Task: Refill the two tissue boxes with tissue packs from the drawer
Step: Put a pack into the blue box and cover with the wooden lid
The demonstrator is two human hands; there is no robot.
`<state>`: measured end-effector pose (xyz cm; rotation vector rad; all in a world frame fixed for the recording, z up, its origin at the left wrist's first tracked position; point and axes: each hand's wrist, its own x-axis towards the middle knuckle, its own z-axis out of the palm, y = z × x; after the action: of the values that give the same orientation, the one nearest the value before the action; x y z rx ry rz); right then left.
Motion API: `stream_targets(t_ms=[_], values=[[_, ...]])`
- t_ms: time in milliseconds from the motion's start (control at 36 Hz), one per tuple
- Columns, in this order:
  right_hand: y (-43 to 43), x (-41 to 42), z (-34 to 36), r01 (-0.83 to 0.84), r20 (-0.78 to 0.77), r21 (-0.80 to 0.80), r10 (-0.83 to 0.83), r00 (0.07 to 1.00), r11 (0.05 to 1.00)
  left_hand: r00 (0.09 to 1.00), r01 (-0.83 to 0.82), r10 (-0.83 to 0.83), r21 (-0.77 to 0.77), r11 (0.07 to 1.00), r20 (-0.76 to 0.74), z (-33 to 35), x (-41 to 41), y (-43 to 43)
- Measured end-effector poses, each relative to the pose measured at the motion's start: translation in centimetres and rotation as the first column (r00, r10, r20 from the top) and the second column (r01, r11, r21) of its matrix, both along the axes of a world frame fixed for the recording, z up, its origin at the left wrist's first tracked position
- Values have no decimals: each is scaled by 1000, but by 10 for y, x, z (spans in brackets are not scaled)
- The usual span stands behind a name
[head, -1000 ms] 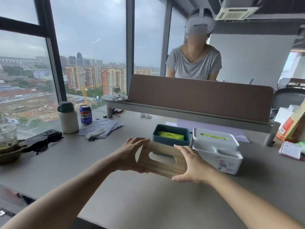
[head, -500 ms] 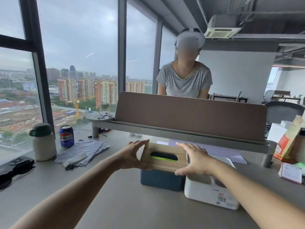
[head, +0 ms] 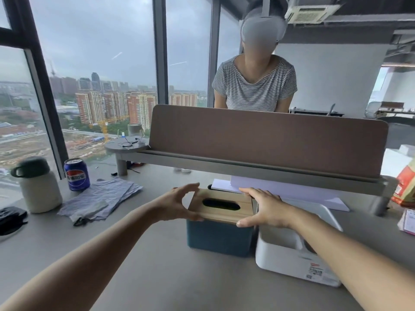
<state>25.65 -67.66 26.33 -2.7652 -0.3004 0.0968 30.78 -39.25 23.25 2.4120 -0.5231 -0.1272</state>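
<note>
A grey desk is carrying, in front of a brown divider panel, a white tissue box that is standing just beside the right side of a blue tissue box. The blue tissue box is sitting near the middle of the desk and is wearing a wooden lid with a dark oval slot, which is lying flat on its top. The left hand is gripping the left end of the wooden lid between thumb and fingers, the right hand is clasping its right end, and further left a crumpled cloth, a pale bottle and a blue can are resting on the desk.
</note>
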Motion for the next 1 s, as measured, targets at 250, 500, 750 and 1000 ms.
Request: stream_targets(t_ms=[250,500,750,1000], values=[[-4,0,-2,-14,1,-4,14,1000,1000,999,21,-22,-8,1000,-41,3,-1,1],[-5,-2,1,0,29,-51,1,1000,999,986,45,-51,-44,998,-156,7,2,-3],[-10,-2,2,-8,-18,-60,7,1000,998,986,72,-67,29,997,-152,10,-1,-5],[-12,-2,7,-45,-97,-64,39,995,997,991,94,-84,90,992,-108,9,1,-10]])
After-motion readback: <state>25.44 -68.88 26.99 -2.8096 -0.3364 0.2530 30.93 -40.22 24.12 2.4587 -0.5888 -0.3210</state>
